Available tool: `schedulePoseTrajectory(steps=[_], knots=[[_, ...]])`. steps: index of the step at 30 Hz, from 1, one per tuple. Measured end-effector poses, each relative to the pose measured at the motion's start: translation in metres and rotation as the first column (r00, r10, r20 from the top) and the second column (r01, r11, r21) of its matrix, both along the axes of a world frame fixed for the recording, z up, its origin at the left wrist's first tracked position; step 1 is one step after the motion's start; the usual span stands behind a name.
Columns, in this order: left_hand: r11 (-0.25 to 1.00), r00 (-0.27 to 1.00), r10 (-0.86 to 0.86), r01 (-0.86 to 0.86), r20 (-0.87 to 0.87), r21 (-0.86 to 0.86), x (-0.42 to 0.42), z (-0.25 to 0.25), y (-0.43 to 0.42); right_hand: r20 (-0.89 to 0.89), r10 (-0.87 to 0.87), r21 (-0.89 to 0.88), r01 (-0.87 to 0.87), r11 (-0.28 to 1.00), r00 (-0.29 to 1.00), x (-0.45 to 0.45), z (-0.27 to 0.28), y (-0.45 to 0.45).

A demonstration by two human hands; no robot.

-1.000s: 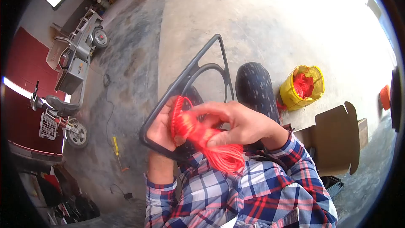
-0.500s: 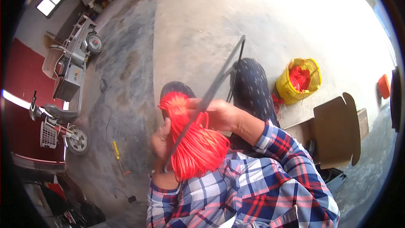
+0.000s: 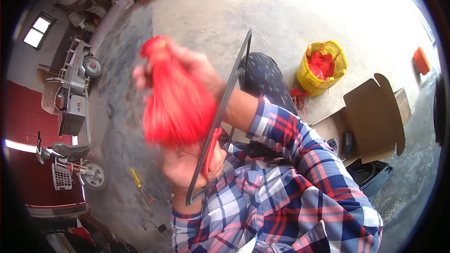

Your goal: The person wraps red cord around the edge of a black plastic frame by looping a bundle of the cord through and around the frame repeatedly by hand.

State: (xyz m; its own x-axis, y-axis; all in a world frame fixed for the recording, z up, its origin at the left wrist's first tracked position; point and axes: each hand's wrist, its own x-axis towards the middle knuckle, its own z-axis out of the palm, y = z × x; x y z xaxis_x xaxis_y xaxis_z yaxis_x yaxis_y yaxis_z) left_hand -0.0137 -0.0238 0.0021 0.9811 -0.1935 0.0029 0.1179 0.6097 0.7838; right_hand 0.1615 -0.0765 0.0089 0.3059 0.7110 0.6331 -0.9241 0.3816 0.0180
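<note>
A bundle of bright red cord [image 3: 180, 105], narrow and bound at its top, fans out toward my lap and is blurred by motion. My right hand [image 3: 199, 68] is closed around its narrow upper part. Below the wide end, my left hand [image 3: 183, 166] is closed, with a short red corded piece [image 3: 212, 152] along its fingers. A thin dark metal frame [image 3: 228, 91] slants across in front of my hands. Whether the left fingers also touch this frame I cannot tell.
On the floor to the right stands a yellow bucket [image 3: 310, 76] with red material inside. Near it are an open cardboard box [image 3: 375, 119] and an orange-red object [image 3: 421, 61]. A yellow-handled tool [image 3: 136, 178] and parked vehicles [image 3: 75, 105] are at the left.
The cord bundle has moved up and left and been raised off my lap. My right hand has shifted to its top, my left hand to below its wide end. The view has turned slightly.
</note>
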Motion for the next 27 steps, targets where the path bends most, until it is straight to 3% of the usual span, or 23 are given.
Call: schedulePoseTrajectory(steps=[1,2,3,5,7,9,11,12,14,17,21,23,26,27], knots=[[0.999,1.0,0.01,-0.011,-0.013,-0.036,-0.003,-0.003,-0.003,-0.1,0.018,0.053,-0.013,0.999,0.995,0.012,-0.007,0.005],[1.0,1.0,-0.001,0.001,0.003,-0.023,-0.002,-0.004,-0.001,-0.239,-0.177,-0.119,0.152,0.981,0.955,0.021,-0.022,0.012],[1.0,1.0,-0.011,0.011,0.021,-0.011,-0.001,-0.004,0.003,-0.292,-0.194,-0.193,0.141,0.971,0.936,0.018,-0.026,0.008],[1.0,1.0,0.016,-0.016,0.018,-0.017,-0.001,-0.003,0.006,-0.357,-0.089,-0.182,0.024,0.983,0.93,0.015,-0.04,-0.002],[0.998,0.997,0.047,-0.049,0.055,0.041,-0.005,-0.003,0.011,-0.388,-0.022,-0.058,0.0,0.998,0.921,0.014,-0.089,0.009],[0.996,0.991,0.046,-0.055,0.124,0.072,-0.005,0.0,0.021,-0.312,-0.055,0.021,0.064,0.998,0.949,-0.007,-0.087,0.0],[0.981,0.985,0.153,-0.16,0.075,0.108,-0.006,0.008,0.026,-0.405,-0.179,-0.323,0.043,0.945,0.897,-0.035,-0.091,-0.017],[0.968,0.977,0.21,-0.214,0.044,0.131,-0.008,0.011,0.03,-0.426,-0.077,-0.32,-0.071,0.945,0.901,-0.043,-0.098,-0.032],[0.972,0.977,0.214,-0.215,0.013,0.094,-0.004,0.006,0.049,-0.299,0.203,-0.123,-0.249,0.961,0.932,-0.041,-0.108,-0.042],[0.964,0.964,0.255,-0.259,0.074,0.05,-0.002,-0.003,0.066,-0.281,0.002,-0.414,-0.123,0.902,0.96,-0.05,-0.084,-0.059],[0.951,0.956,0.288,-0.293,0.063,0.101,0.0,-0.013,0.085,0.126,-0.234,-0.42,0.266,0.868,0.964,-0.072,-0.06,-0.058],[0.924,0.936,0.351,-0.34,-0.036,0.174,0.003,-0.008,0.089,0.14,-0.248,-0.529,0.284,0.799,0.959,-0.081,-0.05,-0.056],[0.98,0.981,0.184,-0.179,-0.053,0.088,0.003,-0.018,0.115,0.142,-0.244,-0.581,0.28,0.764,0.959,-0.085,-0.052,-0.05],[0.959,0.963,0.236,-0.21,-0.129,0.189,0.004,-0.011,0.112,0.135,-0.236,-0.597,0.27,0.756,0.962,-0.085,-0.054,-0.049]])
